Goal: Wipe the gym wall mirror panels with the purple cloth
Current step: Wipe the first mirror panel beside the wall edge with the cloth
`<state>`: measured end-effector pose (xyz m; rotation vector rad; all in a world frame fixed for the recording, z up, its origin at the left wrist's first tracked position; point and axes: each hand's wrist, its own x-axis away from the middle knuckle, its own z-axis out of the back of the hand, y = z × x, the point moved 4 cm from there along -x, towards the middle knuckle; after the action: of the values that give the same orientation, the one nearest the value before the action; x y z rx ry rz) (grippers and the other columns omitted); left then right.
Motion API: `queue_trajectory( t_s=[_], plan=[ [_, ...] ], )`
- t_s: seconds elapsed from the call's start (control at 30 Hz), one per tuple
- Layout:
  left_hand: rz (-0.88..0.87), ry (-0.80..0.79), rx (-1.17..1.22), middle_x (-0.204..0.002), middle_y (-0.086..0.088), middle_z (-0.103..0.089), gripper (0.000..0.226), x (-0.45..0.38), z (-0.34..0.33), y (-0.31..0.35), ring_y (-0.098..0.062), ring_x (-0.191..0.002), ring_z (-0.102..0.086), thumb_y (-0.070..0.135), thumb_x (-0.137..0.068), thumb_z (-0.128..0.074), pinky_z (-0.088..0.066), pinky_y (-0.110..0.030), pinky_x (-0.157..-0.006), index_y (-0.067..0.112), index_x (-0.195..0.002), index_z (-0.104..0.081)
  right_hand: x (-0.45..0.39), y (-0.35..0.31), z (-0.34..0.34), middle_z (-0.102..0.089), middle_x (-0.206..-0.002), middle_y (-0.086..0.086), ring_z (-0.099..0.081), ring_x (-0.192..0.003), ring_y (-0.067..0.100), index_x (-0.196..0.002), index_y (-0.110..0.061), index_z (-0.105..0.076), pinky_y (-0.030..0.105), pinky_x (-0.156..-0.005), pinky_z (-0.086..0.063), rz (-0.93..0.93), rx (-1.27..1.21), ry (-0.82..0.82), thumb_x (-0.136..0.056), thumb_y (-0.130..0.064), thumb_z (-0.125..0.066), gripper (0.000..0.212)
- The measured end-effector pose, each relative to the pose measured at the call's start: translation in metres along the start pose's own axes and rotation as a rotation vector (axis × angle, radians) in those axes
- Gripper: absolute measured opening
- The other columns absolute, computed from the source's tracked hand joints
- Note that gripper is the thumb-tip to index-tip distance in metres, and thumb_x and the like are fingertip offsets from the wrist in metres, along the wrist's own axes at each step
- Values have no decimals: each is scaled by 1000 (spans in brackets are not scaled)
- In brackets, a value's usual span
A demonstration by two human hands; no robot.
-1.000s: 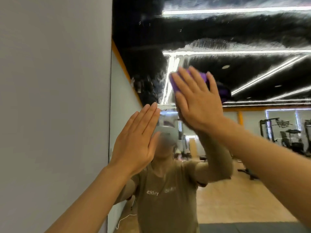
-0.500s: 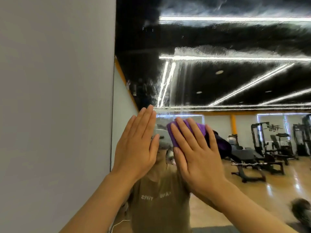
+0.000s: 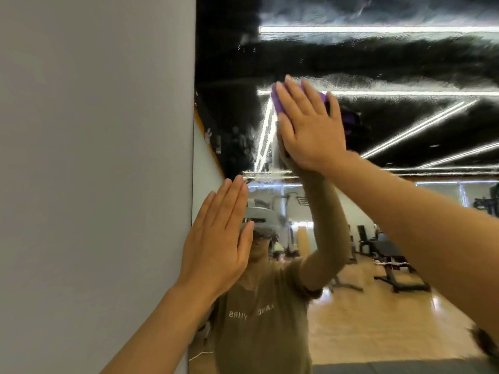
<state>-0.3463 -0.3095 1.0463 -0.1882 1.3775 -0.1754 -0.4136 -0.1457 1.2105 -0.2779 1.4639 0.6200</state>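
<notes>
the purple cloth (image 3: pixel 278 102) is pressed flat by the right hand (image 3: pixel 310 125), fingers straight; the left hand (image 3: pixel 216 244), also flat, braces the mirror (image 3: pixel 405 63). even overlapping strokes are advised.

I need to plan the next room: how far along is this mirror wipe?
Early. Done: nothing looks finished. In hand: the right hand presses the purple cloth flat on the mirror; the left hand rests flat lower down. Left: streaky film spans the upper glass.
</notes>
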Motion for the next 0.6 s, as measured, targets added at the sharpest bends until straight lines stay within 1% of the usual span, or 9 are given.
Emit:
queue_trajectory(
  t_s=[0.1,0.17,0.27,0.37,0.43,0.5,0.6],
  plan=[
    [-1,8,3,-169,2,-9,62,4,2,-4,-8,-155,1,38,-106,-30,3,-26,-125,13,-161,-17,-25,1,2,-8,-170,-8,-1,-156,16,-162,-31,-11,45,-123,6,-69,-27,-23,-108,-41,-20,55],
    [-4,9,-3,-169,1,-10,62,6,2,-7,-8,-155,1,37,-106,-30,3,-25,-125,12,-161,-18,-14,-2,1,-12,-169,-6,-4,-156,17,-162,-30,-15,45,-123,5,-40,-26,10,-107,-42,-19,56],
    [-15,8,-12,-168,-1,-12,61,8,1,-10,-10,-155,-1,37,-106,-30,2,-26,-125,12,-161,-19,38,-14,-5,-24,-167,-4,-16,-155,20,-160,-27,-26,48,-124,-3,68,1,68,-106,-43,-21,57],
    [-24,14,-10,-168,-2,-14,61,8,1,-11,-12,-156,-4,38,-106,-28,1,-27,-125,11,-160,-20,115,-25,-14,-23,-167,-1,-16,-155,21,-160,-24,-27,56,-123,-13,200,9,15,-106,-43,-24,57],
    [-23,16,-6,-168,-2,-14,61,9,0,-12,-13,-156,-5,39,-106,-28,0,-27,-125,12,-160,-20,163,-29,-19,-20,-168,0,-13,-156,22,-161,-24,-24,58,-122,-14,288,47,-35,-106,-43,-26,57],
    [-15,14,-12,-168,-2,-14,62,10,0,-15,-13,-156,-6,40,-106,-27,-2,-29,-125,12,-160,-20,193,-29,-19,-20,-168,-1,-14,-156,23,-161,-25,-23,57,-122,-14,354,81,-79,-107,-43,-25,57],
    [-21,17,-26,-168,-3,-15,62,10,0,-18,-14,-156,-7,40,-106,-26,-4,-30,-125,12,-160,-20,198,-27,-16,-19,-168,-3,-15,-156,22,-161,-27,-22,56,-122,-13,433,93,-131,-108,-44,-22,56]
  ],
)
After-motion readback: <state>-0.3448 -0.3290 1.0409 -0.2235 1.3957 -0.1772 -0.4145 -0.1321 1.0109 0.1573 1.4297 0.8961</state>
